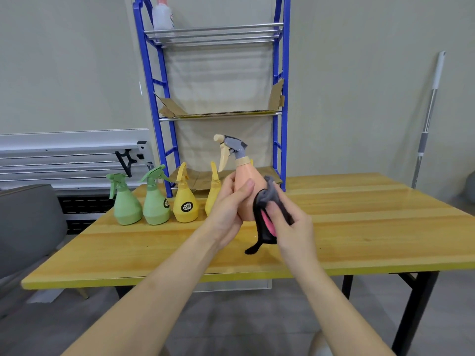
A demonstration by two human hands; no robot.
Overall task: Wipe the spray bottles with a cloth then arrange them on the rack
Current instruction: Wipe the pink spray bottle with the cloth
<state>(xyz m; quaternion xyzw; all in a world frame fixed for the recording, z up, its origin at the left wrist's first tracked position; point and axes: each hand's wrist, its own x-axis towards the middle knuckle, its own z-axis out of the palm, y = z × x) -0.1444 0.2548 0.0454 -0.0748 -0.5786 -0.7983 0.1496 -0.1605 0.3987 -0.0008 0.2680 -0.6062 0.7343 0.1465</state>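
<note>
Left hand (226, 209) gripping peach plastic spray bottle with grey nozzle (245, 191) above yellow wooden table (359, 227). Right hand (290, 224) pressing dark grey cloth (267, 214) against bottle's side. Behind: two green and two yellow spray bottles, tall blue metal rack (159, 73).

Held bottle (246, 194): I see peach, grey sprayer.
Cloth (267, 217): grey, black, pink.
Left of held bottle: two yellow bottles (185, 201), two green bottles (127, 204).
Rack (164, 98): blue.
</note>
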